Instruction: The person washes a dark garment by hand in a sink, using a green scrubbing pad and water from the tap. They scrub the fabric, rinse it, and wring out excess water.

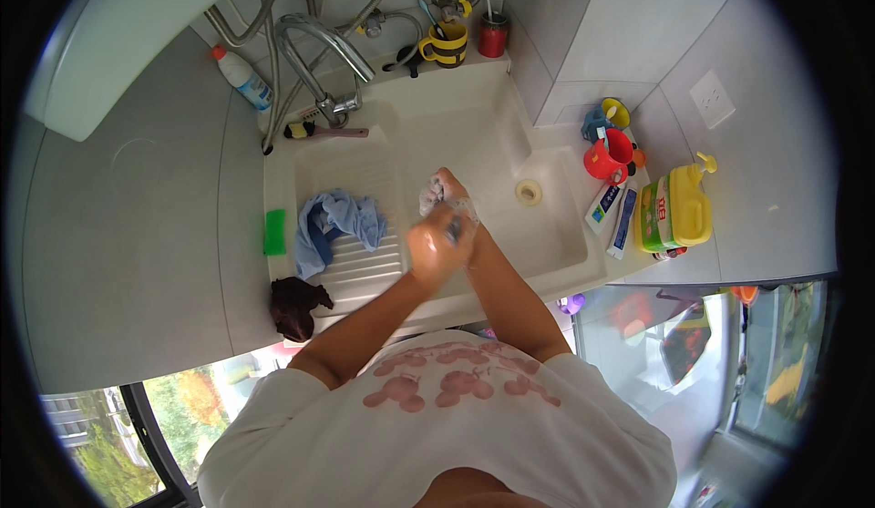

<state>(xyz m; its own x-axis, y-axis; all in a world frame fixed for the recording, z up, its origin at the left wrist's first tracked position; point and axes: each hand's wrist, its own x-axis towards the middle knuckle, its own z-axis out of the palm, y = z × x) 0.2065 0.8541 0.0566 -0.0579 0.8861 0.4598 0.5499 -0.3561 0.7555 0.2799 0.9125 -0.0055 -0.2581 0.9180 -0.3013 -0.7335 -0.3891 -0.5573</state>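
My left hand point(434, 248) and my right hand point(451, 183) are pressed together over the middle of a cream laundry sink point(465, 129). White suds cover parts of both. A small, dark grey soapy cloth point(452, 230) is gripped between them; motion blur and my fingers hide most of it. To their left, a crumpled light blue garment point(342, 217) lies on the sink's ribbed washboard point(362, 262). A dark brown cloth point(295, 306) rests at the sink's left front corner. Right of my hands is the round drain point(528, 192).
A chrome faucet point(328, 64) arches over the back left, near a scrub brush point(328, 132) and a white bottle point(243, 77). A green sponge point(275, 232) lies on the left rim. On the right ledge stand a red mug point(605, 156), toothpaste tubes point(621, 221) and a yellow detergent jug point(673, 207).
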